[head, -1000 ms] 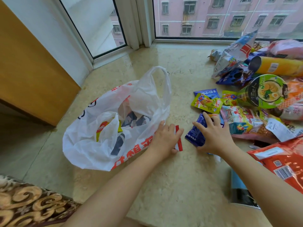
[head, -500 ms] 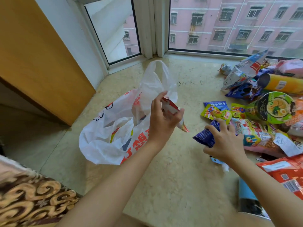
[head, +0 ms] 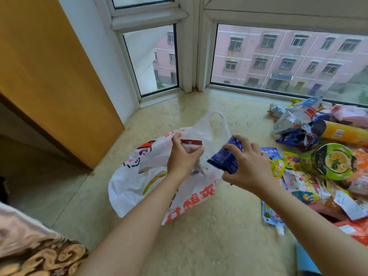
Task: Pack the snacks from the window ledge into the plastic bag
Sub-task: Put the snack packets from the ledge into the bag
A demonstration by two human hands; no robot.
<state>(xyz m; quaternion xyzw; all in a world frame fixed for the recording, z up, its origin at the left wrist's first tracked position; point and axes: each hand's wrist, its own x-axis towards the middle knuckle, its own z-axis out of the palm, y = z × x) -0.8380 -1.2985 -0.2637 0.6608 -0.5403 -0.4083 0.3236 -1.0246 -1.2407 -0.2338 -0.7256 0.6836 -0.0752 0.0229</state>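
The left hand [head: 184,156] grips a small red-and-white snack packet [head: 191,145] over the white plastic bag with red lettering [head: 139,176], which lies on the marble window ledge [head: 199,246]. The right hand [head: 249,168] clasps a dark blue foil snack packet [head: 226,157] just beside it. Farther right lies the pile of colourful snack packets [head: 318,162].

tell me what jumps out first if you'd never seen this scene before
The two hands meet mid-frame over the white plastic bag with red print: the left hand holds a red-and-white packet, and the right hand has a dark blue snack packet in its grip. To the right, a bright heap of snacks covers the ledge, with a green noodle cup and a yellow tube can standing out.
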